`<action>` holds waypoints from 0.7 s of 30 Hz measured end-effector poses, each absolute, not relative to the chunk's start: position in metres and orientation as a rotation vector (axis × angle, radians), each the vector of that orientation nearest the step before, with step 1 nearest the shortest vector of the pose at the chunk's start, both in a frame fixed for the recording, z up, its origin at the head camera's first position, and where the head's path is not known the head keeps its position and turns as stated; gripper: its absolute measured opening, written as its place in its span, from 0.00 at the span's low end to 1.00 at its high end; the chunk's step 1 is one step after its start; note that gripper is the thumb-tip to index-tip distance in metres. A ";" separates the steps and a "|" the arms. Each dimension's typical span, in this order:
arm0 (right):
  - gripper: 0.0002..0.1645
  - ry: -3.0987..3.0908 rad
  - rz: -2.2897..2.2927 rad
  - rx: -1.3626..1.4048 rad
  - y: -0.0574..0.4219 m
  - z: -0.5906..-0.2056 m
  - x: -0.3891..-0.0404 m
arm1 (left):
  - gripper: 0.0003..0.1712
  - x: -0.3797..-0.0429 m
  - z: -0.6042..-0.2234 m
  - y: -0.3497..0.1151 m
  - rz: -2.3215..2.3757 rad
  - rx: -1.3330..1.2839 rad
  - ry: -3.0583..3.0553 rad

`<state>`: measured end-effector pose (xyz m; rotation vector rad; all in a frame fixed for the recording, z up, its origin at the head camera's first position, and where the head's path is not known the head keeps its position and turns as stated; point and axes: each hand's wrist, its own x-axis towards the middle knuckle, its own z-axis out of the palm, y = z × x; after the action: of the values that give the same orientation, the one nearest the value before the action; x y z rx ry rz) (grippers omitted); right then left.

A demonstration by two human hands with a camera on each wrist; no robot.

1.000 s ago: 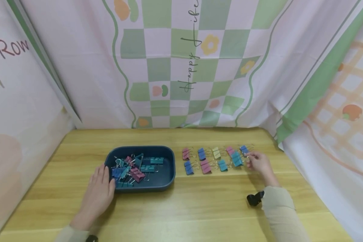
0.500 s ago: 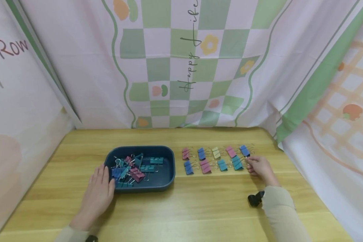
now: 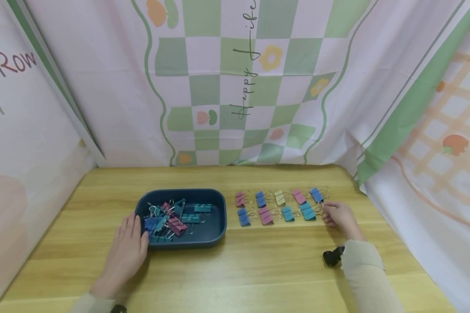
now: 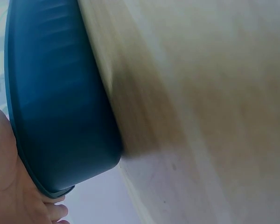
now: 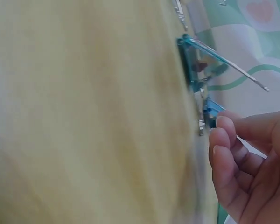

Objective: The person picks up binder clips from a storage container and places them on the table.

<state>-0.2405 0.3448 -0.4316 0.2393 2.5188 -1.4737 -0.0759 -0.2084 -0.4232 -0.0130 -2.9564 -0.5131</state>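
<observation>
My left hand (image 3: 127,245) rests against the left end of a dark blue tray (image 3: 219,237), fingers straight along its rim. In the left wrist view the palm (image 4: 7,182) lies by the tray's outer wall (image 4: 65,102). Inside the tray is a jumble of binder clips (image 3: 176,226), mostly teal, with some magenta and blue. My right hand (image 3: 340,218) is beside the handles of a teal binder clip (image 3: 307,211), fingers loosely bent and holding nothing visible. The right wrist view shows that clip (image 5: 189,63) apart from the fingertips (image 5: 221,122), one handle raised. A blue binder clip (image 3: 317,194) lies just behind.
Two rows of binder clips lie right of the tray, among them a yellow one (image 3: 280,198), a large magenta one (image 3: 265,215) and a small teal one (image 3: 287,213). The wooden table (image 3: 235,274) ends at a patterned curtain (image 3: 235,87), with cloth on both sides.
The teal clip has come down flat into the front row's right end. My right hand has let go of it and drawn slightly right. The left hand and tray have stayed put.
</observation>
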 end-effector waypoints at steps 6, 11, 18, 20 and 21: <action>0.24 2.634 -1.458 0.194 0.346 -0.410 -0.242 | 0.33 -0.076 -0.423 -0.208 -0.513 -0.012 -2.953; 0.26 2.711 -1.480 0.115 0.337 -0.388 -0.243 | 0.33 -0.076 -0.423 -0.208 -0.523 -0.005 -2.948; 0.27 2.770 -1.505 -0.071 0.303 -0.359 -0.242 | 0.33 -0.076 -0.424 -0.209 -0.508 -0.008 -2.948; 0.26 2.764 -1.527 -0.122 0.290 -0.354 -0.241 | 0.33 -0.076 -0.424 -0.209 -0.506 -0.008 -2.949; 0.25 2.759 -1.534 -0.148 0.283 -0.352 -0.241 | 0.33 -0.076 -0.424 -0.208 -0.505 -0.007 -2.949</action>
<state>-0.2407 0.2833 -0.3524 -0.1480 2.7588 -1.5335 -0.0759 -0.2084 -0.4239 -0.0074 -2.9491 -0.5047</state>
